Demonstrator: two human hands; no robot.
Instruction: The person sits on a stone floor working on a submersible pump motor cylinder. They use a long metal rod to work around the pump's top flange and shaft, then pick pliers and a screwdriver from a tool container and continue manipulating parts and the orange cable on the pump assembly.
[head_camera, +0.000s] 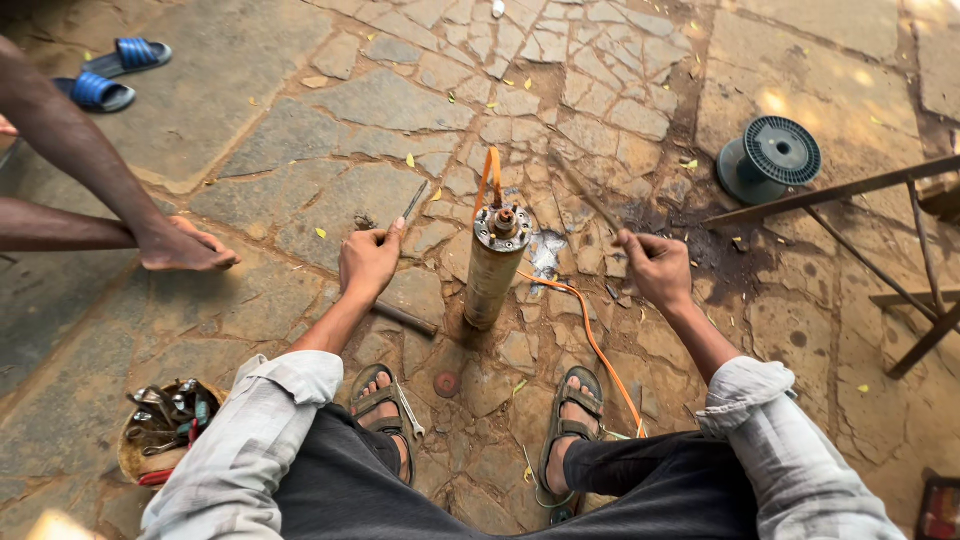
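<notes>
Where the cracked stone paving (400, 100) fills the whole view, a seated person's grey trousers and pale rolled sleeves occupy the near edge, with both sandalled feet (570, 420) planted on the slabs. Near the middle stands the tall brass-coloured metal cylinder (493, 272), upright, its long axis vertical and its bolted grey end cap with a central shaft stub pointing up toward the camera; its base rests on the paving just beyond the feet. An orange cable (590, 335) rises in a loop above the cap and trails down the cylinder's right side toward the near right. The left hand (368, 262) is raised to the left of the cylinder, forearm angled up from the knee, fingers closed round a thin dark metal rod (414, 201) that points far and slightly right. The right hand (655, 268) is held at similar height on the right, fist closed on a slender blurred stick (585, 192) slanting far-left. Neither hand touches the cylinder. At far right lies a dark green plastic spool (770, 157), beside a rusty angle-iron frame (880, 230). At left, another person's bare foot (185, 248) rests on the stone; a pair of blue sandals (110, 72) lies far left. A basket of spanners (165, 425) sits near left, and a single spanner (408, 408) lies beside the left foot.
</notes>
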